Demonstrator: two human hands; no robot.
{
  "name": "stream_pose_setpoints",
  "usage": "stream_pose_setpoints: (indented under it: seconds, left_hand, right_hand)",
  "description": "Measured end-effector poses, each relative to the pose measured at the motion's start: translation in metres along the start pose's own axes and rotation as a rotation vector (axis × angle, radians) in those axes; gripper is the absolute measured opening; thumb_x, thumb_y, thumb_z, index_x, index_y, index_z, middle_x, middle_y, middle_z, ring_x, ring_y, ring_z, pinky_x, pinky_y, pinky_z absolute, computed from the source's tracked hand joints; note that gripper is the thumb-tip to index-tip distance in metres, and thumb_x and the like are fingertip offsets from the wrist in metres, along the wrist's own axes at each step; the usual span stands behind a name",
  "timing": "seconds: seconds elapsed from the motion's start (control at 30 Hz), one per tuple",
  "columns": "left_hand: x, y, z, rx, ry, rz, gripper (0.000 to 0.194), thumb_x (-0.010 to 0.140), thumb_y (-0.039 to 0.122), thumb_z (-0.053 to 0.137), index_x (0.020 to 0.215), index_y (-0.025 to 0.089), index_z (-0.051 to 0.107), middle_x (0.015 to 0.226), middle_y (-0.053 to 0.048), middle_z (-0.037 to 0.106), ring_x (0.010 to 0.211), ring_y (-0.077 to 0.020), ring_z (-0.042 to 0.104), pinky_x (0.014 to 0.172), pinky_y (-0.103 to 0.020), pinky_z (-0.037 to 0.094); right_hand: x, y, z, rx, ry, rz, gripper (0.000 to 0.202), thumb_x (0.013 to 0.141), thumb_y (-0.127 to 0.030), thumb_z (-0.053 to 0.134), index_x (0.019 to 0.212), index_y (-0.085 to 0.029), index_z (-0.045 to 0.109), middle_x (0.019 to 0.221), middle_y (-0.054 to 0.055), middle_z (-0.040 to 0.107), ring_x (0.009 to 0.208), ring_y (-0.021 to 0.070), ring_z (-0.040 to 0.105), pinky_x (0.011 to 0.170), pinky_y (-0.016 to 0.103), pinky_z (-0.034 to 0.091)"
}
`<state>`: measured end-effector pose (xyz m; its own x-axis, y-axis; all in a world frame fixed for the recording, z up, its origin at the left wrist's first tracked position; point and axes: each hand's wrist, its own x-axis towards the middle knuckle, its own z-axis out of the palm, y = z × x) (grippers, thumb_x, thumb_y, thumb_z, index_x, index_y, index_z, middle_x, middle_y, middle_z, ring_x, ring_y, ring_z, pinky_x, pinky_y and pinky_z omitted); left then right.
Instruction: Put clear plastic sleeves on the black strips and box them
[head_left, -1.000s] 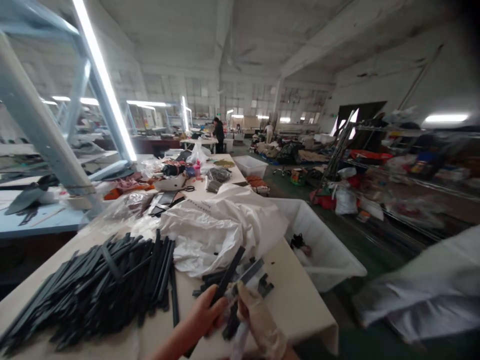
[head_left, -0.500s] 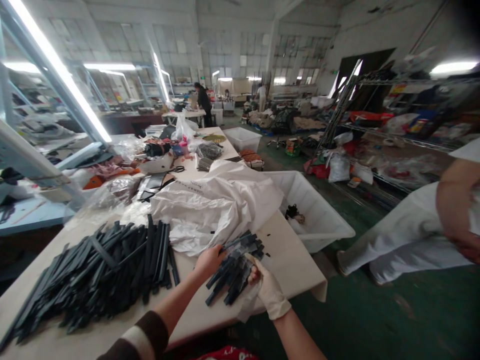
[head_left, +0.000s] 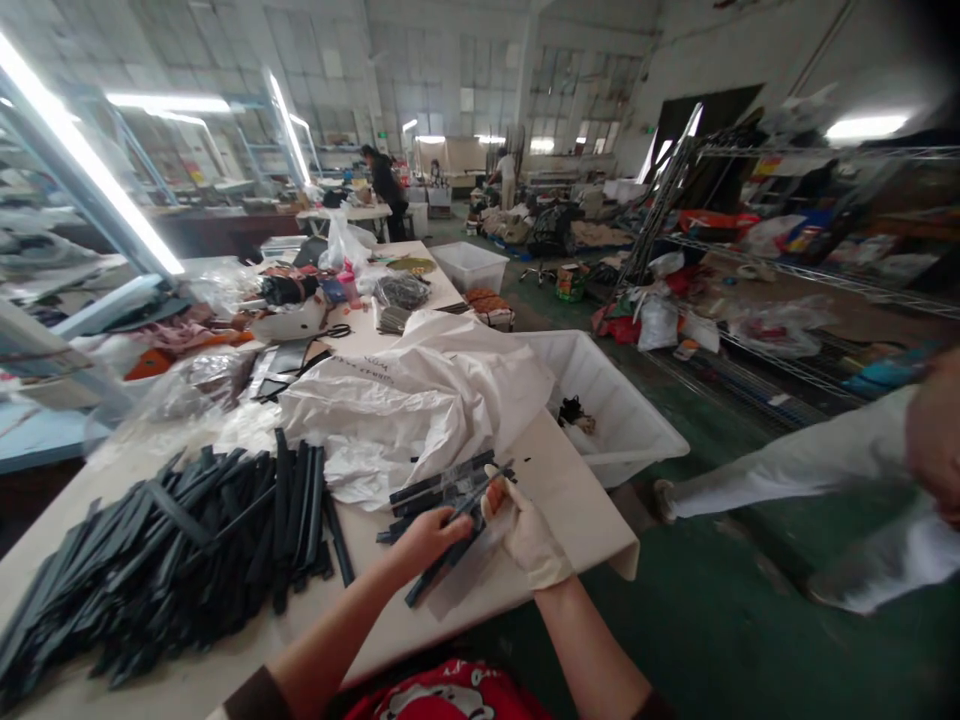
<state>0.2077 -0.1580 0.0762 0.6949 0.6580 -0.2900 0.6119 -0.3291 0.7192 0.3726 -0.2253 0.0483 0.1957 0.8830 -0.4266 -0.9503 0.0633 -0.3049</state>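
My bare left hand (head_left: 429,542) is closed around a black strip (head_left: 421,590), its fingers curled near the table's front edge. Just right of it, my right hand (head_left: 529,535), in a pale glove with bare fingertips, pinches a clear plastic strip (head_left: 461,585) that hangs down toward the left. The tips of both hands nearly meet, and they hide part of what lies between them. Beneath and behind them lies a small bunch of black strips (head_left: 431,490). A large heap of black strips (head_left: 187,560) covers the table's left side.
A crumpled white sack (head_left: 405,400) lies behind the bunch on the table (head_left: 592,530). White plastic bins (head_left: 637,430) stand along the right edge. Scissors (head_left: 335,331) lie farther back. A person in pale trousers (head_left: 810,460) is at the right, by wire shelving (head_left: 787,270).
My left hand has moved from the bunch's far left side to its near side. The bunch has spread leftward. The clear strip shows more fully. The person at right has shifted right.
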Motion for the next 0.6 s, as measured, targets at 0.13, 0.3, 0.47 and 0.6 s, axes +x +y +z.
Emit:
stream_pose_setpoints:
  seconds: [0.13,0.3,0.47,0.6]
  left_hand:
    - [-0.025,-0.005,0.002,-0.210,-0.094,-0.053,0.022,0.073,0.034,0.049,0.072,0.014,0.058,0.057,0.004,0.054,0.053,-0.0092,0.044,0.050,-0.018,0.033]
    - [-0.030,-0.007,-0.028,-0.235,0.176,-0.103,0.020,0.071,0.033,0.048,0.067,0.015,0.055,0.053,0.005,0.046,0.051,-0.0087,0.039,0.047,-0.019,0.029]
    - [-0.024,-0.001,-0.038,-0.194,0.235,-0.099,0.021,0.069,0.032,0.049,0.064,0.013,0.056,0.053,0.005,0.043,0.053,-0.0093,0.038,0.048,-0.020,0.028]
    - [-0.022,0.001,-0.039,-0.185,0.212,-0.090,0.026,0.071,0.037,0.048,0.064,0.013,0.056,0.052,0.005,0.042,0.051,-0.0091,0.037,0.047,-0.021,0.027]
  right_hand:
    - [0.006,0.006,0.013,-0.134,-0.016,-0.043,0.018,0.077,-0.027,0.059,0.093,-0.023,0.066,0.083,-0.001,0.069,0.075,0.0095,0.062,0.075,0.024,0.051]
    - [-0.015,0.050,0.023,-0.446,-0.180,0.138,0.030,0.071,-0.041,0.064,0.093,-0.020,0.066,0.088,0.005,0.067,0.079,0.0161,0.061,0.065,0.028,0.048]
    - [-0.039,0.087,0.037,-0.874,-0.200,0.095,0.028,0.065,-0.042,0.069,0.068,-0.014,0.065,0.059,-0.001,0.058,0.052,0.0072,0.048,0.052,0.019,0.034]
    - [-0.038,0.085,0.039,-0.866,-0.137,-0.015,0.037,0.064,-0.046,0.068,0.051,-0.016,0.052,0.046,-0.006,0.044,0.044,0.0058,0.037,0.048,0.020,0.027]
